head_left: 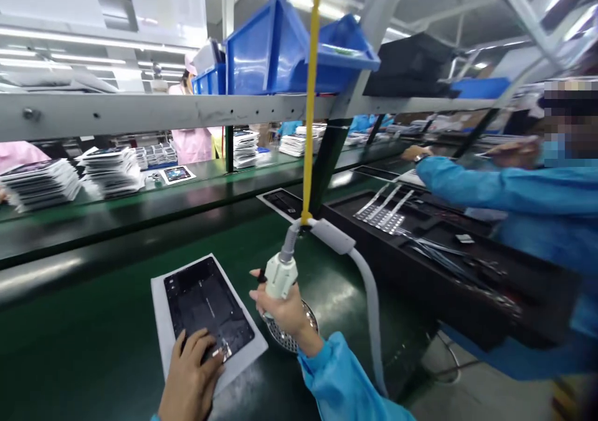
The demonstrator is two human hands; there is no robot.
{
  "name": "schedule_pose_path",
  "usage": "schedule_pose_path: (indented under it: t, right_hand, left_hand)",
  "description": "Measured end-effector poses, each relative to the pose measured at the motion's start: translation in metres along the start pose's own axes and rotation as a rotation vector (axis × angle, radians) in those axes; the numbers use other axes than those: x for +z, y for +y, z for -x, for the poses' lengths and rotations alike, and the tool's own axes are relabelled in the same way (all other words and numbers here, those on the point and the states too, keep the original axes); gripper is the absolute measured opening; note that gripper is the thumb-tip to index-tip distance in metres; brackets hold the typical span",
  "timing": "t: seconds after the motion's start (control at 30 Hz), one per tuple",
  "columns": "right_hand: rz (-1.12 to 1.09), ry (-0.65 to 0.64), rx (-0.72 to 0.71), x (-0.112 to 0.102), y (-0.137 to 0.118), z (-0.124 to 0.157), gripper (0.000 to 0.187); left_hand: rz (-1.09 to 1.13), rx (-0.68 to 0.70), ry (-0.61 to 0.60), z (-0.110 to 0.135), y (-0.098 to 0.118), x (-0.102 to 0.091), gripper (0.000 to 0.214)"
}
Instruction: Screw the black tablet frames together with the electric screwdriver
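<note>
In my right hand (286, 312) is a white electric screwdriver (281, 276), its fingers wrapped round the body. The tool hangs from a yellow strap, and its bit is hidden. Below that hand is a round, shiny metal dish (286, 340) with a dotted surface, partly covered by the hand. My left hand (190, 371) lies with fingers apart on the lower end of a black tablet housing (203, 302). Near its thumb is a small shiny part (223, 350). The housing rests on a white sheet (163, 340) on the green bench (88, 334).
A grey cable (369, 290) loops down right of the screwdriver. Beyond it, a black tray (420, 265) holds strips and small parts, beside a co-worker's blue sleeve (490, 187). Blue bins (266, 50) sit on the overhead rail. Stacked panels (112, 170) stand across the bench.
</note>
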State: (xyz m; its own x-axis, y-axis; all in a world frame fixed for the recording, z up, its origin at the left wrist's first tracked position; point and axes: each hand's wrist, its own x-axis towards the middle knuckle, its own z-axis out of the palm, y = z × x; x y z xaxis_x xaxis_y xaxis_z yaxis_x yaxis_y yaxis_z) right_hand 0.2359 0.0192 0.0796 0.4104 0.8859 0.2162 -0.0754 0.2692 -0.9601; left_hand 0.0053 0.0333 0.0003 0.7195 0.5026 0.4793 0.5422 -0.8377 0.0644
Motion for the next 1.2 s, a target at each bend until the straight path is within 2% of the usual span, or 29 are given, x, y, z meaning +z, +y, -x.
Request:
schedule_pose_path:
  t: [0.07,0.17,0.33,0.43,0.53,0.7,0.83,0.9,0.97,1.0,1.03,1.1,1.17,1.2]
  right_hand:
    - [-0.026,-0.045,0.027,0.013,-0.002,0.005,0.037]
    - [-0.047,-0.126,0.062,0.029,0.001,0.013,0.036]
    - [-0.053,-0.167,0.081,0.041,0.019,0.019,0.038]
    - [-0.028,-0.16,0.075,0.042,0.025,0.021,0.041]
    - [-0.036,-0.168,0.078,0.038,0.021,0.02,0.051]
    - [-0.184,-0.283,0.02,0.03,0.006,0.006,0.074]
    - [-0.297,-0.345,-0.074,0.025,0.001,-0.001,0.082]
    - [-0.295,-0.354,-0.081,0.021,0.0,0.001,0.08]
    - [-0.304,-0.357,-0.07,0.015,-0.002,0.005,0.078]
    - [-0.317,-0.358,-0.065,0.01,-0.002,0.007,0.077]
    - [-0.333,-0.359,-0.062,0.006,-0.001,0.009,0.075]
    - [-0.361,-0.365,-0.056,-0.002,0.001,0.011,0.071]
    - [-0.367,-0.379,-0.044,-0.008,0.004,0.012,0.068]
    - [-0.358,-0.389,-0.036,-0.01,0.006,0.012,0.067]
  left_hand:
    - [-0.046,0.013,0.039,0.003,-0.004,0.006,0.022]
    - [-0.065,0.004,0.025,0.007,-0.007,0.012,0.024]
    - [-0.051,0.011,-0.006,0.008,-0.006,0.012,0.026]
    - [-0.027,-0.001,-0.001,0.007,-0.004,0.011,0.027]
    - [-0.013,-0.02,-0.008,0.005,-0.001,0.01,0.025]
    - [0.009,-0.046,-0.044,0.004,0.003,0.009,0.025]
    - [0.094,-0.057,-0.001,0.006,0.007,-0.008,0.026]
    - [0.251,-0.162,0.093,-0.004,0.01,-0.028,0.028]
    - [0.562,-0.355,0.182,-0.03,0.009,-0.054,0.055]
    - [0.794,-0.435,0.194,-0.049,0.006,-0.066,0.074]
    - [1.041,-0.506,0.159,-0.07,0.001,-0.076,0.083]
    - [1.473,-0.627,0.006,-0.11,-0.014,-0.089,0.086]
    - [1.747,-0.738,-0.059,-0.136,-0.033,-0.091,0.087]
    - [1.82,-0.788,-0.083,-0.142,-0.042,-0.089,0.088]
